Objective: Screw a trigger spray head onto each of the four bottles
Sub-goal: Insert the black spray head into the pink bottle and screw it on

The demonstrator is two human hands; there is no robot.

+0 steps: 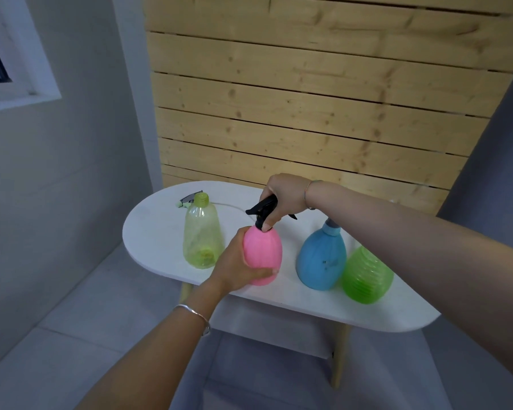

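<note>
A pink bottle (263,255) stands near the front edge of the white oval table (151,235), and my left hand (234,263) wraps around its left side. My right hand (283,199) grips a black trigger spray head (261,209) that sits on the pink bottle's neck. A yellow-green bottle (202,235) with an open neck stands to the left. Behind it lies a loose grey and pale green spray head (190,199) with a thin tube. A blue bottle (322,257) and a ribbed green bottle (367,275) stand to the right; my right forearm hides their tops.
A wall of pale wooden slats (308,99) rises right behind the table. Grey walls and a window corner (12,69) are on the left, and grey floor tiles (71,321) lie below. The table's wooden legs (339,353) show underneath.
</note>
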